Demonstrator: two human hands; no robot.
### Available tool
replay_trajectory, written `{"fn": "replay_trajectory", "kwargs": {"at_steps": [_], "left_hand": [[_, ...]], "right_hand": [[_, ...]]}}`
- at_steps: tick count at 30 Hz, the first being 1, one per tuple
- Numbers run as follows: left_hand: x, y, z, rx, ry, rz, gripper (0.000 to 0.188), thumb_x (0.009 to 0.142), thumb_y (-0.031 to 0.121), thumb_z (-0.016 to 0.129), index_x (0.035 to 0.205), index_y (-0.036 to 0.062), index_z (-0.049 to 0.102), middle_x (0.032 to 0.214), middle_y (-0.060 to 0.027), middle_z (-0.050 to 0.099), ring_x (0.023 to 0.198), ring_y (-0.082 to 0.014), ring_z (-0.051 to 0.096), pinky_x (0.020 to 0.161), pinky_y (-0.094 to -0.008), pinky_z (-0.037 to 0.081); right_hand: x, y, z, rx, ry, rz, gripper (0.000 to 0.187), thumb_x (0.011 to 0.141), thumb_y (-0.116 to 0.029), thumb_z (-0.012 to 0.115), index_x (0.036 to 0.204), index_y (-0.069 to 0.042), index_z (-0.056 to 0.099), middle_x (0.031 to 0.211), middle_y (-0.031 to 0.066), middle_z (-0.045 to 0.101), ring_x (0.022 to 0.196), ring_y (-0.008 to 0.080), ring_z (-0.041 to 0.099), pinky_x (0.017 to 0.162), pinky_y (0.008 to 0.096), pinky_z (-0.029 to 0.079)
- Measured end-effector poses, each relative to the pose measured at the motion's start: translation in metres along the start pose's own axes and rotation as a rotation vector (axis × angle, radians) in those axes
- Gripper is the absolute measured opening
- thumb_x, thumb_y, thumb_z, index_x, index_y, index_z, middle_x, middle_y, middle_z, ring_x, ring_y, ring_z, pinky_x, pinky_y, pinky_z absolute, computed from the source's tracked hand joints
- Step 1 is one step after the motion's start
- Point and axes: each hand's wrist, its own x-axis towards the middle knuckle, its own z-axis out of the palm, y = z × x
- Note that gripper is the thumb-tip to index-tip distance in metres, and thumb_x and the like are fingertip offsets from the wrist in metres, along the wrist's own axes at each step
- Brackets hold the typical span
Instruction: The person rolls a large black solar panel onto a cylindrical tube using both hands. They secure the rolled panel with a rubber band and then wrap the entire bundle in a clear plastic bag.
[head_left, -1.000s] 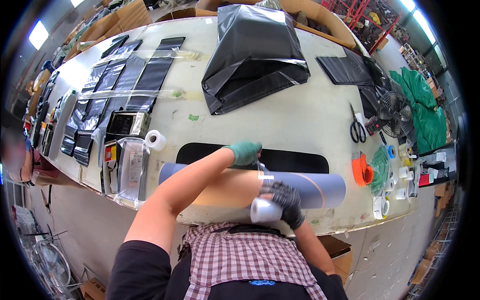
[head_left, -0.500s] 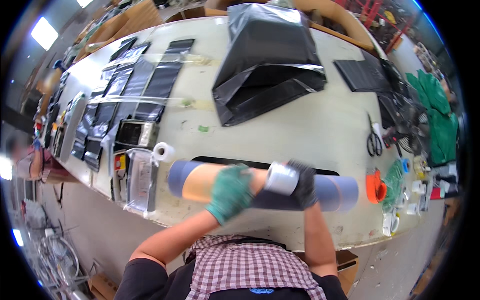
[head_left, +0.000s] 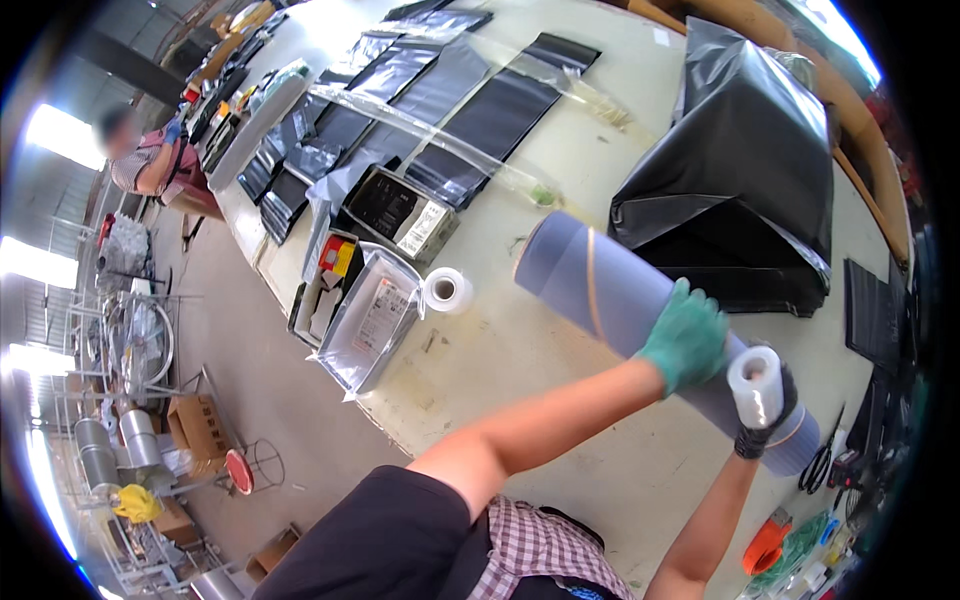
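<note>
A thick blue-grey roll of sheet material lies slantwise over the table, with a thin tan band round its far-left part. My left hand, in a green glove and slightly blurred, is closed over the middle of this roll. In a black glove, my right hand grips a small roll of clear film, its open core facing up, above the roll's near-right end. Beyond my hands a large black plastic bag stands creased on the table.
To the left are a plastic-lined box, a white film roll and a black-and-white carton. Flat black bags lie farther back. Scissors and an orange tape roll sit at right. Another person stands far left.
The view has swung left and tilted. The film roll has turned from lying sideways to pointing up in my right hand. The wide tan stretch on the blue-grey roll now shows as a thin band.
</note>
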Motion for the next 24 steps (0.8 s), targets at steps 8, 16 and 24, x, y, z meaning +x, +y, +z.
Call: {"fn": "replay_trajectory", "kwargs": {"at_steps": [8,16,24], "left_hand": [[0.165,-0.057,0.099,-0.330,-1.170,-0.211,0.052,0.091,0.038,0.043,0.135,0.0133,0.057,0.136,-0.0103,0.058,0.122,-0.0275,0.057,0.103,-0.0417,0.041],[0.015,-0.014,0.080,-0.459,-1.227,-0.100,0.048,0.088,0.033,0.046,0.122,0.0064,0.066,0.124,-0.0171,0.063,0.110,-0.0309,0.059,0.094,-0.0453,0.042],[-0.139,0.073,0.040,-0.170,-1.299,0.095,0.046,0.084,0.027,0.053,0.124,0.0098,0.067,0.130,-0.0154,0.062,0.121,-0.0308,0.057,0.101,-0.0452,0.042]], "right_hand": [[-0.034,0.012,0.059,-0.709,-0.042,-0.577,0.020,0.088,-0.015,0.064,0.105,-0.024,0.071,0.130,0.0080,0.063,0.118,0.0294,0.060,0.104,0.0490,0.037],[-0.179,-0.010,0.015,-0.430,-0.236,-0.354,0.028,0.090,-0.023,0.062,0.118,-0.023,0.063,0.126,0.0101,0.060,0.118,0.0306,0.057,0.101,0.0537,0.038],[-0.380,-0.060,-0.025,-0.764,-0.140,-0.694,0.036,0.093,-0.034,0.057,0.122,-0.012,0.063,0.116,0.0028,0.067,0.119,0.0239,0.054,0.106,0.0479,0.034]]}}
